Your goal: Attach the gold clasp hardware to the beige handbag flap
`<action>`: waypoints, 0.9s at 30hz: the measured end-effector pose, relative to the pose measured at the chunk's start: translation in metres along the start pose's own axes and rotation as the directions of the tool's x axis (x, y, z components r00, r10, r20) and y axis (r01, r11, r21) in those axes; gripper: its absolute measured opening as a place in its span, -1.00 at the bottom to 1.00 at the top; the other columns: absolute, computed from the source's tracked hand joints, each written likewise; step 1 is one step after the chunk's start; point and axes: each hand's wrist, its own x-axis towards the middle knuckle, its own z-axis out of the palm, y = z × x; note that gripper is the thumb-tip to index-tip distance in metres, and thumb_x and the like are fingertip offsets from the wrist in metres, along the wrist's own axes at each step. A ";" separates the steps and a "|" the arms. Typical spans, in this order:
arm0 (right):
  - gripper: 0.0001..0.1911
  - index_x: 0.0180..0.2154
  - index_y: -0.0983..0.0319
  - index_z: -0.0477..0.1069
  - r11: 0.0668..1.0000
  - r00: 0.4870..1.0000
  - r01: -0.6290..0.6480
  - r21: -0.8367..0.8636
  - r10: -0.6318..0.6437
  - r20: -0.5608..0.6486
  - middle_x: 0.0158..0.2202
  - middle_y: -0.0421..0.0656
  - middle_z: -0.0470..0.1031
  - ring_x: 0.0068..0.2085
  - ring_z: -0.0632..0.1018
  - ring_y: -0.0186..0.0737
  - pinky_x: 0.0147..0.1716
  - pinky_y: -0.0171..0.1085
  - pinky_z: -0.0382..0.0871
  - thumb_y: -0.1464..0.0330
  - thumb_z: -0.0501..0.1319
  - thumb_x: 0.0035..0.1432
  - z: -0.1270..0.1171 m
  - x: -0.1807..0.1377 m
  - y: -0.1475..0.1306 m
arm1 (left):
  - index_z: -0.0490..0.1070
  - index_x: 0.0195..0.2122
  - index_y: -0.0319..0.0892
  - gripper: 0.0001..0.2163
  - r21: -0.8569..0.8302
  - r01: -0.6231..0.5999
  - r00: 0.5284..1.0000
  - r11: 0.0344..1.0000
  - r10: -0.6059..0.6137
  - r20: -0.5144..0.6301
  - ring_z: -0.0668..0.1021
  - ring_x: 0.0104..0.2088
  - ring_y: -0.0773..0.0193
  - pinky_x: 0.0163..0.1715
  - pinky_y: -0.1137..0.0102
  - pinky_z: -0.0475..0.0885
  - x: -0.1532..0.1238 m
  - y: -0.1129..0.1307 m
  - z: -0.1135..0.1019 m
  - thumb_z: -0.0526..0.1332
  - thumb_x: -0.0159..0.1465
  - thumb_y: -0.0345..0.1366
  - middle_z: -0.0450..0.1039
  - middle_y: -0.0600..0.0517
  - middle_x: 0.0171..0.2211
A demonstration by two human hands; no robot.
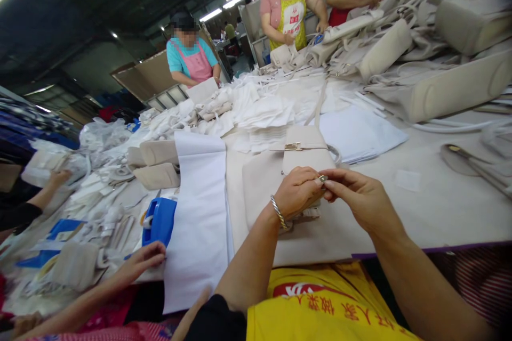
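Clasp (322, 178): small, hard, likely slick; left hand (298, 192) and right hand (356, 200) both pinch it at fingertips; soft bag (296, 157) just beyond grip, floppy.

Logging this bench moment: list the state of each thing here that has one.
Cream leather handbag: lying flat, flap shut.
Small silver metal piece: pinched between both hands.
Left hand: closed on metal piece.
Right hand: pinching metal piece.
White paper sheet: flat, overhanging table edge.

bag (304, 170) on table (440, 208) | cloth (200, 213) left of it | paper sheets (356, 133) behind-right
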 end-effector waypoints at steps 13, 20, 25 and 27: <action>-0.73 -0.32 0.29 0.47 0.999 0.999 -0.031 0.024 0.032 -0.025 -0.49 -0.13 0.45 -0.48 0.45 -0.30 -0.47 -0.35 0.41 0.26 0.34 -0.07 -0.009 0.004 -0.001 | 0.39 -0.41 -0.20 -0.81 0.047 -0.066 0.997 0.997 0.067 -0.036 0.43 -0.23 0.31 -0.12 0.35 0.31 -0.004 0.000 0.002 0.08 0.20 -0.23 0.43 -0.01 -0.32; -0.77 -0.25 0.26 0.48 0.997 0.999 0.006 0.073 -0.009 0.039 -0.49 -0.15 0.45 -0.43 0.45 -0.32 -0.40 -0.38 0.39 0.32 0.30 0.01 -0.008 0.005 0.004 | 0.42 -0.45 -0.22 -0.80 -0.210 0.041 0.999 0.977 -0.047 -0.023 0.46 -0.26 0.35 -0.20 0.43 0.37 -0.002 -0.004 0.000 0.08 0.21 -0.27 0.40 -0.01 -0.31; -0.75 -0.22 0.26 0.45 0.999 0.999 -0.033 0.029 0.034 -0.018 -0.48 -0.14 0.45 -0.45 0.45 -0.32 -0.45 -0.39 0.40 0.27 0.26 0.05 -0.006 0.002 0.000 | 0.44 -0.41 -0.20 -0.82 -0.151 0.020 0.998 0.988 -0.029 -0.059 0.46 -0.25 0.34 -0.19 0.41 0.37 -0.001 -0.004 0.003 0.08 0.20 -0.29 0.43 0.00 -0.34; -0.75 -0.25 0.27 0.46 0.999 0.998 -0.039 -0.022 0.038 -0.052 -0.52 -0.15 0.44 -0.50 0.44 -0.34 -0.53 -0.42 0.39 0.25 0.26 0.04 -0.006 0.001 -0.002 | 0.44 -0.41 -0.20 -0.82 -0.088 -0.004 0.997 0.996 -0.003 -0.078 0.45 -0.25 0.33 -0.17 0.39 0.36 -0.001 -0.004 0.006 0.08 0.20 -0.29 0.43 -0.01 -0.34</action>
